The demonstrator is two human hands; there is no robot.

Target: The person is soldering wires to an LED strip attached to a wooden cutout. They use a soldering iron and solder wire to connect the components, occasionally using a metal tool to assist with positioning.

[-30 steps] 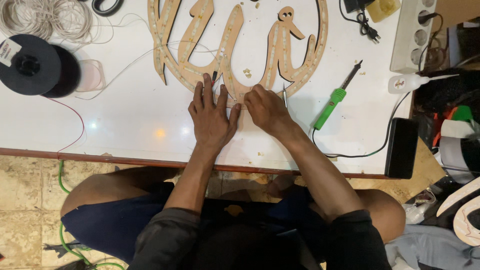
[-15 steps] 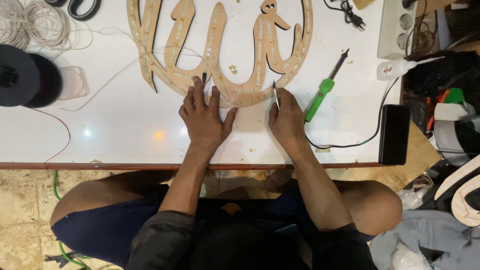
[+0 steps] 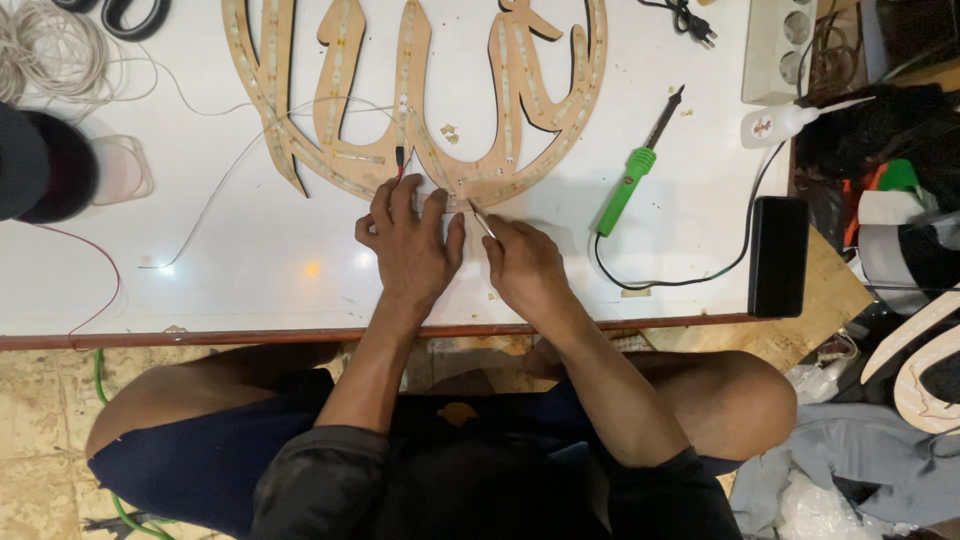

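L hand [image 3: 408, 238] lies flat, fingers spread, pressing the bottom edge of the wooden cutout [image 3: 420, 95]; grasps nothing. R hand [image 3: 522, 265] pinches a thin tool [image 3: 480, 222], tip at the cutout's lower curve just beside the L fingers. Cutout sits mid-surface [image 3: 250, 260], light strips along its arms, thin wire [image 3: 230, 175] trailing left. Green soldering iron [image 3: 632, 180] lies to the right, near a black box [image 3: 778, 255]. Wire coil [image 3: 45, 45] top left.

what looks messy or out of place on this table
Small wood scraps lie scattered on the white table inside the wooden cutout. Loose thin wires trail across the top. Nothing looks spilled or broken.
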